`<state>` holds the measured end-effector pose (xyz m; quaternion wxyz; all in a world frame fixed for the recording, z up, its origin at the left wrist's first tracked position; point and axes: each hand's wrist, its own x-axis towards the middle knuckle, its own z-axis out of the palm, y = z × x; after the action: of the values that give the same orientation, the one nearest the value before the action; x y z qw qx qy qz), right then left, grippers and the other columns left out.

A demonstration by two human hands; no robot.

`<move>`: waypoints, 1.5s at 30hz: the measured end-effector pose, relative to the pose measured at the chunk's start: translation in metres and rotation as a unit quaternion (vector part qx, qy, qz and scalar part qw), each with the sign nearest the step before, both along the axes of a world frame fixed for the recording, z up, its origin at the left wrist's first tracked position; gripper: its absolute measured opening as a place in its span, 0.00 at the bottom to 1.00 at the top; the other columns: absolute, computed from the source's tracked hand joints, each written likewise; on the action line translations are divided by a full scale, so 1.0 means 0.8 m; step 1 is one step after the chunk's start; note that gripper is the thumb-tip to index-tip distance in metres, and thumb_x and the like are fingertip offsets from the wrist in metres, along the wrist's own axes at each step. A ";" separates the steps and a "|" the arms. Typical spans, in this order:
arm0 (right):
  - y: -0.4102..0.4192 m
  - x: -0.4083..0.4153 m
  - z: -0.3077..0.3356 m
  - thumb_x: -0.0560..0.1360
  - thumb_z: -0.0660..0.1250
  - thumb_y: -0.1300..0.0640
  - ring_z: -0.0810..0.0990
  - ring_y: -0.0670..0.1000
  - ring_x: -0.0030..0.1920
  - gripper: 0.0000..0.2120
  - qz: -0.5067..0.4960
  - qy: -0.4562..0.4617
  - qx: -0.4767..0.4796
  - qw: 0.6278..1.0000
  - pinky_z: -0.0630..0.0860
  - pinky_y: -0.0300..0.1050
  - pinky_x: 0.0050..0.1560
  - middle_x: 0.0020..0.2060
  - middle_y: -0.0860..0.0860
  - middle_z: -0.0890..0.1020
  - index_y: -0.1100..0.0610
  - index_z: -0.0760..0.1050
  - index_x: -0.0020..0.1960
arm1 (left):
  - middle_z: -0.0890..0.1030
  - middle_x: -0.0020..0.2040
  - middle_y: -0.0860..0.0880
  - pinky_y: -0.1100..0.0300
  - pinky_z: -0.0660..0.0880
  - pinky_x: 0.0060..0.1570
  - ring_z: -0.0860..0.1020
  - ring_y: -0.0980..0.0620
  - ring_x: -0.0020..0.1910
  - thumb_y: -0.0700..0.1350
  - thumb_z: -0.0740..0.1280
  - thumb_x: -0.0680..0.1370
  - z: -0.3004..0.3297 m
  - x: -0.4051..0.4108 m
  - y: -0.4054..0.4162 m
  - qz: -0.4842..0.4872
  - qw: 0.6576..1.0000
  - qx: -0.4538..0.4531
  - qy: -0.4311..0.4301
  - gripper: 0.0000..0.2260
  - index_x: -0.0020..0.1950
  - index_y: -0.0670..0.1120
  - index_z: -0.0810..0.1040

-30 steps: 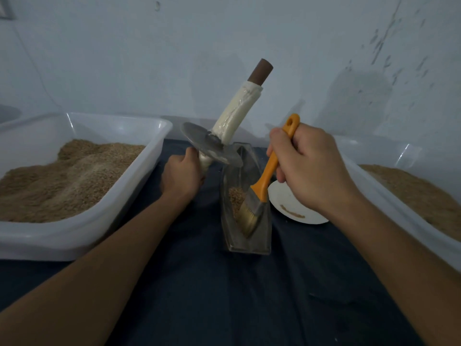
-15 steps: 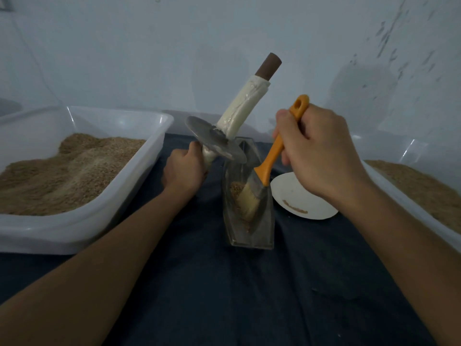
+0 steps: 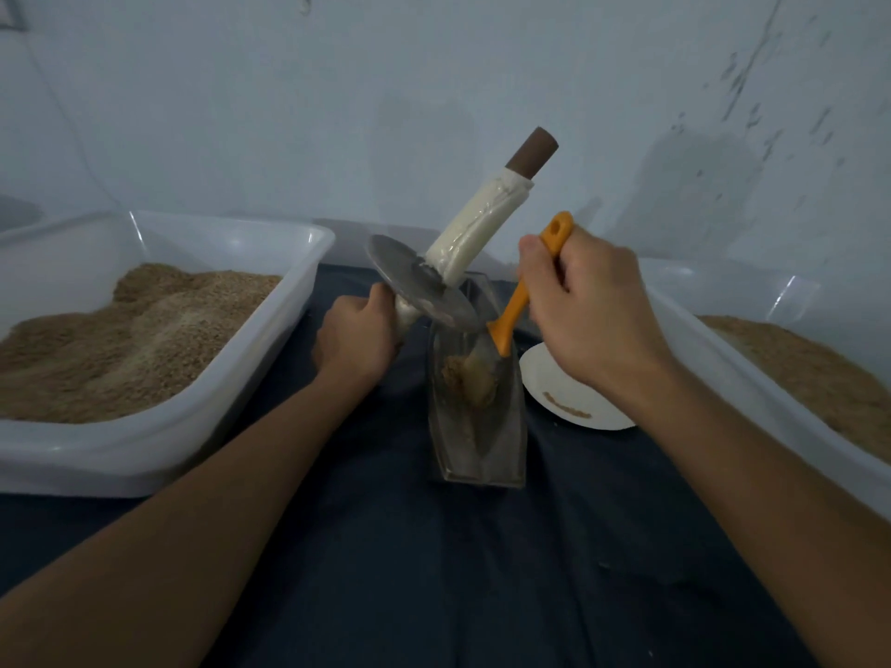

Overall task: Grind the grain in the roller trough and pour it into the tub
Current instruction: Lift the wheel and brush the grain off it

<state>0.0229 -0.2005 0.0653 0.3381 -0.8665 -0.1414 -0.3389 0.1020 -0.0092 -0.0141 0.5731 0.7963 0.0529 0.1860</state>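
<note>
Roller trough point(image 3: 477, 417), centre frame, long axis toward viewer, grain point(image 3: 465, 378) heaped mid-channel; right hand point(image 3: 588, 320) fingers clamped on brush point(image 3: 518, 301) directly above; left hand point(image 3: 354, 337) grips lifted roller point(image 3: 448, 262).

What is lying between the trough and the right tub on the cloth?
A white plate lies there on the dark cloth, between the trough and the right tub. It carries a thin line of grain. The head view shows it, partly behind the right hand.

Brush point(image 3: 487, 373) farther up the trough point(image 3: 475, 441)
</note>
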 end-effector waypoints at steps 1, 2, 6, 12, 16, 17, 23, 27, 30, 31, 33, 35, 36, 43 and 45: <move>-0.002 -0.003 0.003 0.85 0.58 0.49 0.73 0.51 0.24 0.21 0.008 0.000 0.011 1.000 0.72 0.44 0.25 0.25 0.55 0.75 0.62 0.72 0.39 | 0.82 0.31 0.42 0.41 0.79 0.47 0.82 0.37 0.38 0.66 0.54 0.71 0.000 0.001 0.000 -0.002 1.000 -0.003 0.000 0.29 0.32 0.43 0.79; -0.003 -0.006 0.006 0.85 0.58 0.48 0.75 0.53 0.26 0.22 0.017 0.001 0.016 1.000 0.74 0.47 0.27 0.27 0.57 0.77 0.63 0.74 0.41 | 0.82 0.31 0.42 0.41 0.79 0.47 0.82 0.37 0.38 0.66 0.54 0.71 0.000 0.002 0.000 -0.002 1.000 -0.006 0.000 0.29 0.32 0.43 0.79; 0.005 -0.017 -0.001 0.85 0.59 0.50 0.76 0.55 0.27 0.21 0.043 0.009 -0.004 0.999 0.74 0.51 0.29 0.27 0.57 0.76 0.62 0.74 0.39 | 0.81 0.28 0.45 0.42 0.79 0.47 0.82 0.39 0.36 0.65 0.54 0.70 0.001 0.003 -0.001 0.008 1.000 -0.001 -0.001 0.28 0.31 0.43 0.80; 0.007 0.000 -0.023 0.86 0.58 0.54 0.68 0.47 0.22 0.20 0.033 -0.020 -0.017 0.999 0.62 0.37 0.25 0.22 0.47 0.68 0.57 0.66 0.35 | 0.82 0.31 0.44 0.43 0.79 0.47 0.82 0.38 0.38 0.64 0.53 0.73 -0.001 0.004 0.002 0.010 1.000 0.014 0.000 0.29 0.34 0.42 0.81; 0.002 0.000 -0.020 0.85 0.59 0.53 0.68 0.48 0.22 0.21 0.029 -0.042 0.008 0.999 0.62 0.37 0.23 0.22 0.48 0.67 0.58 0.67 0.35 | 0.83 0.35 0.40 0.42 0.80 0.50 0.82 0.37 0.41 0.65 0.53 0.72 -0.002 0.004 0.002 0.014 1.000 0.011 0.000 0.30 0.36 0.41 0.81; 0.001 -0.003 -0.019 0.85 0.60 0.53 0.69 0.48 0.22 0.21 0.034 -0.056 0.015 0.998 0.63 0.36 0.23 0.22 0.50 0.68 0.60 0.69 0.35 | 0.83 0.37 0.39 0.42 0.80 0.51 0.82 0.37 0.42 0.65 0.53 0.72 -0.002 0.004 0.002 0.017 1.000 0.011 0.002 0.30 0.37 0.41 0.81; 0.006 -0.013 -0.028 0.84 0.59 0.52 0.70 0.50 0.23 0.21 0.067 -0.073 0.039 0.994 0.64 0.38 0.23 0.25 0.53 0.71 0.61 0.71 0.36 | 0.83 0.36 0.42 0.49 0.76 0.45 0.81 0.39 0.41 0.65 0.52 0.71 -0.003 0.008 0.000 0.033 0.999 0.024 -0.003 0.29 0.36 0.43 0.81; 0.006 0.008 -0.037 0.85 0.59 0.54 0.68 0.49 0.22 0.20 0.041 -0.067 0.027 0.997 0.63 0.41 0.24 0.23 0.50 0.68 0.58 0.67 0.35 | 0.82 0.33 0.43 0.49 0.76 0.43 0.81 0.39 0.38 0.66 0.52 0.71 -0.006 0.010 0.000 0.026 0.999 0.026 -0.009 0.30 0.33 0.43 0.79; 0.005 0.017 -0.039 0.85 0.59 0.55 0.67 0.49 0.22 0.20 0.034 -0.075 0.027 0.996 0.62 0.41 0.25 0.23 0.50 0.68 0.58 0.66 0.35 | 0.83 0.32 0.45 0.48 0.77 0.45 0.82 0.39 0.38 0.66 0.52 0.71 -0.008 0.008 0.002 0.028 0.999 0.026 -0.005 0.29 0.33 0.44 0.80; 0.005 0.017 -0.037 0.85 0.59 0.54 0.67 0.49 0.22 0.20 0.036 -0.079 0.031 0.996 0.63 0.42 0.24 0.23 0.51 0.68 0.59 0.67 0.35 | 0.83 0.32 0.45 0.48 0.76 0.45 0.81 0.40 0.38 0.66 0.52 0.71 -0.007 0.008 0.002 0.031 0.999 0.026 -0.005 0.29 0.33 0.44 0.80; 0.002 0.014 -0.033 0.85 0.59 0.53 0.68 0.50 0.22 0.21 0.044 -0.100 0.051 0.993 0.64 0.42 0.23 0.23 0.51 0.69 0.59 0.67 0.35 | 0.83 0.33 0.45 0.48 0.76 0.46 0.81 0.40 0.38 0.68 0.51 0.69 -0.007 0.009 0.001 0.037 0.999 0.026 -0.003 0.30 0.32 0.44 0.79; 0.001 0.008 -0.033 0.84 0.59 0.52 0.69 0.51 0.22 0.21 0.058 -0.121 0.070 0.988 0.64 0.39 0.23 0.23 0.50 0.70 0.59 0.68 0.34 | 0.83 0.33 0.45 0.49 0.76 0.45 0.81 0.40 0.38 0.68 0.51 0.69 -0.007 0.011 0.001 0.043 0.999 0.023 -0.003 0.30 0.33 0.44 0.79; 0.002 0.005 -0.034 0.84 0.59 0.52 0.69 0.50 0.22 0.21 0.068 -0.123 0.072 0.987 0.63 0.37 0.24 0.23 0.50 0.70 0.58 0.68 0.34 | 0.83 0.32 0.45 0.49 0.75 0.44 0.81 0.40 0.38 0.67 0.51 0.69 -0.007 0.012 0.001 0.045 0.999 0.023 -0.003 0.30 0.33 0.44 0.79; 0.000 0.004 -0.033 0.85 0.60 0.56 0.67 0.50 0.22 0.21 0.054 -0.093 0.074 0.991 0.65 0.46 0.24 0.22 0.51 0.68 0.60 0.67 0.34 | 0.81 0.27 0.50 0.53 0.73 0.39 0.81 0.42 0.35 0.66 0.52 0.72 -0.012 0.016 0.002 0.038 0.999 0.026 -0.010 0.30 0.32 0.44 0.80; -0.006 0.004 -0.026 0.84 0.60 0.56 0.67 0.50 0.22 0.21 0.055 -0.122 0.108 0.985 0.65 0.44 0.24 0.23 0.52 0.68 0.63 0.68 0.34 | 0.82 0.29 0.47 0.52 0.72 0.38 0.80 0.41 0.35 0.66 0.52 0.71 -0.013 0.017 0.002 0.043 0.999 0.025 -0.013 0.30 0.32 0.43 0.79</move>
<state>0.0264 -0.2052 0.0446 0.4279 -0.7679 -0.1915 -0.4366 0.1154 -0.0075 -0.0246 0.5451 0.8049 0.0748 0.2224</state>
